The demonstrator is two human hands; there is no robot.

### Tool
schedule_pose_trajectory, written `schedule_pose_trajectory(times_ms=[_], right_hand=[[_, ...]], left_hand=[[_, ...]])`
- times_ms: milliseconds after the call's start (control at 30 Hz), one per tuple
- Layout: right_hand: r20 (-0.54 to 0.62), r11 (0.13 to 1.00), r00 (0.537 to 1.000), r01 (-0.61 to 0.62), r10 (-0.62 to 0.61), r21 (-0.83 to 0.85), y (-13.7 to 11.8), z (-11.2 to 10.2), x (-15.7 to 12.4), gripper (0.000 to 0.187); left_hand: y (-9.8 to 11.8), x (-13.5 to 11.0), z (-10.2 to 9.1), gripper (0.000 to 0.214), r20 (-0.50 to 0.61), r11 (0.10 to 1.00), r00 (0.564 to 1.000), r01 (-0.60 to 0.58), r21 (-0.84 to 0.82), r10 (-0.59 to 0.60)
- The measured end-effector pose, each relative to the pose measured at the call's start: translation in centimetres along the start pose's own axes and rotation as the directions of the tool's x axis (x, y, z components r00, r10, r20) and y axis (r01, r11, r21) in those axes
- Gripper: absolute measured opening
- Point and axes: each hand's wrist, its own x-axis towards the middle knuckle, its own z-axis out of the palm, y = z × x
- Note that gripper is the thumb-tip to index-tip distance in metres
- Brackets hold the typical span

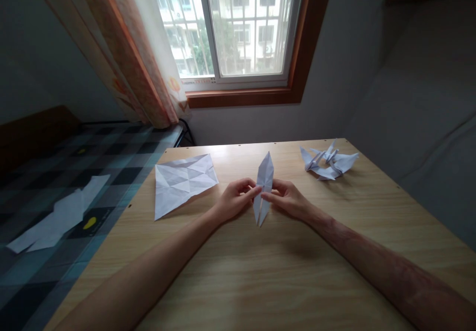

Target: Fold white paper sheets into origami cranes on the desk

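A narrow, diamond-shaped piece of folded white paper stands upright over the wooden table, split into two points at its lower end. My left hand pinches its left edge with fingers closed. My right hand pinches its right edge, also closed. Both hands rest low on the table near its middle.
A creased, unfolded white sheet lies on the table to the left. Finished paper cranes sit at the far right. A bed with a checked cover and white paper scraps lies left of the table. A window and curtain are behind.
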Motion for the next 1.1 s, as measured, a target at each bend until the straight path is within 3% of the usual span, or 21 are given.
schedule_pose_trajectory(times_ms=[400, 567, 667, 767, 900, 1100], right_hand=[[0.015, 0.997, 1.000, 0.008, -0.007, -0.075, 0.2, 0.2, 0.0, 0.035], [0.090, 1.000, 0.996, 0.003, 0.000, -0.029, -0.2, 0.1, -0.1, 0.037], [0.096, 0.998, 0.995, 0.002, 0.004, -0.062, 0.0, -0.1, -0.1, 0.034], [0.094, 0.997, 0.996, 0.004, 0.003, -0.073, 0.5, -0.3, -0.2, 0.034], [0.095, 0.996, 0.995, 0.015, -0.006, -0.091, 0.6, -0.3, -0.2, 0.035], [0.089, 0.996, 0.995, 0.046, -0.039, -0.075, 0.0, 0.2, -0.1, 0.039]], left_hand=[[-0.5, -0.3, -0.3, 0.043, 0.006, 0.999, 0.999, 0.038, 0.019, -0.038], [-0.4, -0.4, 0.0, 0.036, 0.009, 0.996, 1.000, -0.029, 0.089, 0.028], [-0.4, -0.4, 0.1, 0.032, -0.050, 0.981, 0.996, -0.070, 0.182, 0.080], [-0.5, -0.7, 0.3, 0.024, -0.129, 0.934, 0.980, -0.100, 0.344, 0.152], [-0.3, -1.2, 0.7, 0.022, -0.199, 0.805, 0.938, -0.119, 0.582, 0.283], [0.3, -1.7, 1.0, 0.037, -0.190, 0.727, 0.918, -0.138, 0.673, 0.349]])
